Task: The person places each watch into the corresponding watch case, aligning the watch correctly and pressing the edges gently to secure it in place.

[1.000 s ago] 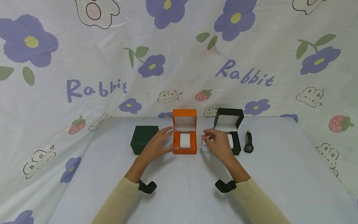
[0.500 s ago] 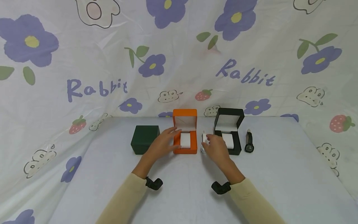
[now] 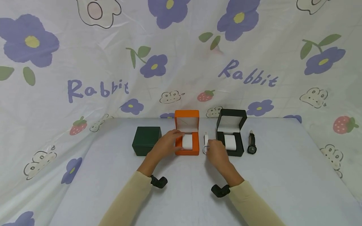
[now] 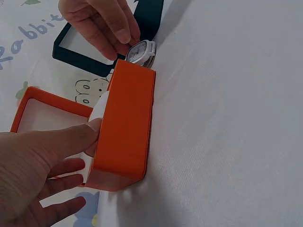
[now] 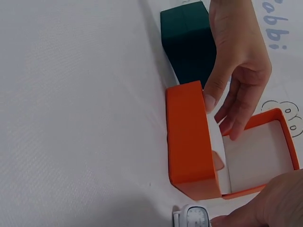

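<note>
An open orange box (image 3: 187, 147) with a white cushion (image 3: 187, 141) stands mid-table. My left hand (image 3: 173, 138) grips its left front corner, thumb on the front wall (image 5: 189, 146) and fingers curled in by the cushion. Just right of the box lies a white watch (image 3: 205, 138). My right hand (image 3: 210, 146) covers its lower part, and the fingertips pinch it by the face (image 4: 138, 51). In the left wrist view my left hand (image 4: 71, 156) holds the orange box (image 4: 125, 127) while my right hand (image 4: 111, 33) reaches down from the top.
A closed dark green box (image 3: 146, 140) sits left of the orange one. An open black box (image 3: 231, 116) with a white cushion stands to the right, and a black watch (image 3: 251, 144) lies beyond it. A flower-print cloth (image 3: 282, 175) covers the table and the backdrop.
My left hand slid right and closed onto the orange box's corner. My right hand moved left and down, off the black box, lowering the white watch's strap to the table.
</note>
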`<action>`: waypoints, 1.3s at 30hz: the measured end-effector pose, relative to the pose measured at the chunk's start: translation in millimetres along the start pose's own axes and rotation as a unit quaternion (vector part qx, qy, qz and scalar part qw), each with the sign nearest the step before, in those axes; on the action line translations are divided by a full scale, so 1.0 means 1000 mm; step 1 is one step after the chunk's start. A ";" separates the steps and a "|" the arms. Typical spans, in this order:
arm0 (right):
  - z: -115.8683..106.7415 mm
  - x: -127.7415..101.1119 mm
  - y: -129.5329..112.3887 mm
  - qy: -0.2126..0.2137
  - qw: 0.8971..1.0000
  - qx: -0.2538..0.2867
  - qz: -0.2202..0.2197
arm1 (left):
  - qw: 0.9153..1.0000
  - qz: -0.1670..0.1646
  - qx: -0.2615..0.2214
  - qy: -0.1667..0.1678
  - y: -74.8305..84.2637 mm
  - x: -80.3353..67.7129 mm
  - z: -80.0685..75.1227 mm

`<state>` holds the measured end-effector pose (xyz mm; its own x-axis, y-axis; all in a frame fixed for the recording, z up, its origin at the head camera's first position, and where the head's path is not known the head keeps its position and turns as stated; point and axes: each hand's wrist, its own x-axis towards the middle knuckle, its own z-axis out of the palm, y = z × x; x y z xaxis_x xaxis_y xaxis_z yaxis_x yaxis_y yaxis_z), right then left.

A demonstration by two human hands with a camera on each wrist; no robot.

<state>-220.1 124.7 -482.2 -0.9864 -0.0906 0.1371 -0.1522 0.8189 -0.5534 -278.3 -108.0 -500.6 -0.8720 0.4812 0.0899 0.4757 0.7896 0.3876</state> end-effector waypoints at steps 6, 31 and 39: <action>0.003 0.001 0.001 0.008 1.000 -0.005 -0.006 | 1.000 0.008 -0.007 -0.016 0.002 0.006 -0.002; 0.014 0.010 0.009 -0.002 0.999 0.038 0.031 | 0.997 0.013 0.050 -0.058 0.013 0.023 -0.009; 0.011 0.014 0.011 -0.009 0.998 0.055 0.026 | 0.995 -0.006 0.062 -0.083 0.018 0.029 -0.011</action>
<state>-236.3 126.4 -495.2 -0.9939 -0.0615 0.0917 -0.1063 0.7563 -0.6456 -296.0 -84.2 -480.9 -0.8518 0.5191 -0.0706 0.4845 0.8319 0.2703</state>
